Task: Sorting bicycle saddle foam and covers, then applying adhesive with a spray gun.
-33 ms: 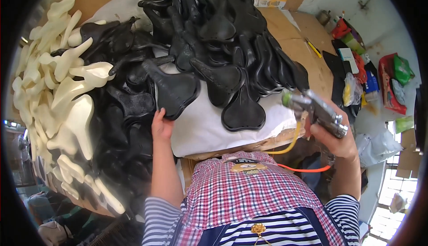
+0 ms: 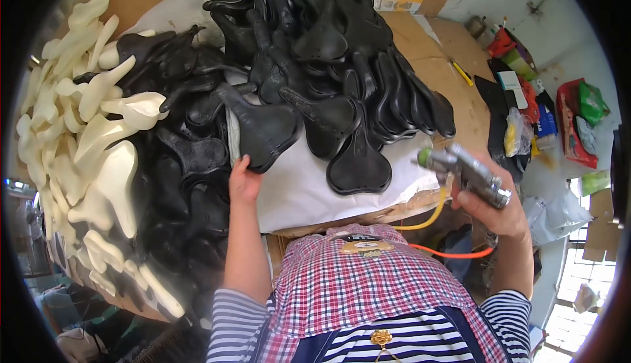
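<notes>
Black bike saddle lies upside-down at the front of a big heap of black saddles, on a white sheet that covers a wooden workbench. Head view, looking down: left hand reaches up from the lower edge, fingers curled round the saddle's near rim, gripping it. Right hand is raised off to the right, well apart from the pile, fingers closed tight round a metal pneumatic gun w/ a green tip pointing left. Yellow hose and orange hose trail below it. To the left, a stack of cream saddle shells sits just beside the black ones. Person wears a red-check shirt over striped sleeves. Far right: bottles, bags and boxes on the floor, too small to tell apart.
</notes>
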Available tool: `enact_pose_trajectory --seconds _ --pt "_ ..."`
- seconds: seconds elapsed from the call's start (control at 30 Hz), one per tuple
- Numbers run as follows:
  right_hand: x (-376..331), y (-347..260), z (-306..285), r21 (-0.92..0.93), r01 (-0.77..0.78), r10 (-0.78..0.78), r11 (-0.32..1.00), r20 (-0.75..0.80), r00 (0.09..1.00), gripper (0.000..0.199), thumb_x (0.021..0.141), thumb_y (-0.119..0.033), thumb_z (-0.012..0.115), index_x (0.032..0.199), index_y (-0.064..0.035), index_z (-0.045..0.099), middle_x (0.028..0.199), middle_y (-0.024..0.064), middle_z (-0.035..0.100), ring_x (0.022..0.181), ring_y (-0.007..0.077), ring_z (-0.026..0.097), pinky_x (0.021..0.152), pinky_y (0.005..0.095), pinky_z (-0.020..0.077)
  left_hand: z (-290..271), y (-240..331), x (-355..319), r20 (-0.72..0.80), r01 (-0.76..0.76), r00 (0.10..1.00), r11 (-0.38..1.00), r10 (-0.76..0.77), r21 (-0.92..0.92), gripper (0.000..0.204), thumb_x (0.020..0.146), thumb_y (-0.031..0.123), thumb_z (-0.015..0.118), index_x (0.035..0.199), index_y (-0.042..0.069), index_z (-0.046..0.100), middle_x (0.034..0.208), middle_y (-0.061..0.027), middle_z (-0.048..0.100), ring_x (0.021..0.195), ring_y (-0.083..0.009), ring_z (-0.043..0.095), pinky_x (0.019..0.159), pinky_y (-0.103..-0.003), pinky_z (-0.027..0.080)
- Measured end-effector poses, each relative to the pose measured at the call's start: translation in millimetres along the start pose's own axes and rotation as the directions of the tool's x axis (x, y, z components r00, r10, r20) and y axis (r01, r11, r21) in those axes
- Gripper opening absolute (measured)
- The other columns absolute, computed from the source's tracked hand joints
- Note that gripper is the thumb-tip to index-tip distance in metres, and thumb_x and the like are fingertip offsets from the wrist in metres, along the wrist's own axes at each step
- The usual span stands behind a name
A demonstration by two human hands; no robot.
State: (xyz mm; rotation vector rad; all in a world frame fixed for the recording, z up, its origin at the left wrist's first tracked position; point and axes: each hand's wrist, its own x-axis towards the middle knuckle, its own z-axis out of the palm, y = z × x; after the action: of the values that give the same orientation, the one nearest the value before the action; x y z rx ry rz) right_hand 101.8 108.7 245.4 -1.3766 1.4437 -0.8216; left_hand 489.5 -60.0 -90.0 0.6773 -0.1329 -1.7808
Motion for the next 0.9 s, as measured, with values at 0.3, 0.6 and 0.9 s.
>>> enact_pose_trajectory --seconds 0.3,0.6,0.9 --pt "-10 0 30 0.148 0.044 -0.032 0.988 -0.079 0.996 0.059 0.079 -0.009 0.066 0.132 -0.0023 0.041 0.097 0.0093 0.059 0.083 0.0158 0.057 0.077 0.0292 0.0463 101 -95 72 -0.036 0.187 0.980 0.834 -0.197 0.520 0.033 0.074 0.011 0.066 0.104 0.003 0.053 0.100 -0.0069 0.061 0.094 -0.0197 0.057 0.083 -0.033 0.045" --pt "26 10 62 0.058 -0.028 0.032 0.998 -0.071 0.997 0.053 0.079 -0.004 0.066 0.128 -0.0014 0.045 0.101 0.0076 0.060 0.091 0.0118 0.056 0.081 0.0277 0.0451 189 142 86 0.132 -0.521 0.850 0.851 0.510 0.067 0.028 0.080 0.013 0.059 0.106 0.002 0.056 0.110 -0.0083 0.057 0.101 -0.0198 0.052 0.089 -0.034 0.042" --pt "66 -31 75 0.182 0.205 -0.128 0.962 -0.361 0.924 0.057 0.078 -0.005 0.064 0.129 0.0036 0.042 0.092 0.0082 0.059 0.080 0.0127 0.056 0.072 0.0268 0.0463 119 68 157 -0.040 -0.065 0.990 0.693 0.135 0.718 0.007 0.073 0.012 0.060 0.069 0.011 0.055 0.058 0.0011 0.047 0.049 -0.0102 0.044 0.044 -0.024 0.036"
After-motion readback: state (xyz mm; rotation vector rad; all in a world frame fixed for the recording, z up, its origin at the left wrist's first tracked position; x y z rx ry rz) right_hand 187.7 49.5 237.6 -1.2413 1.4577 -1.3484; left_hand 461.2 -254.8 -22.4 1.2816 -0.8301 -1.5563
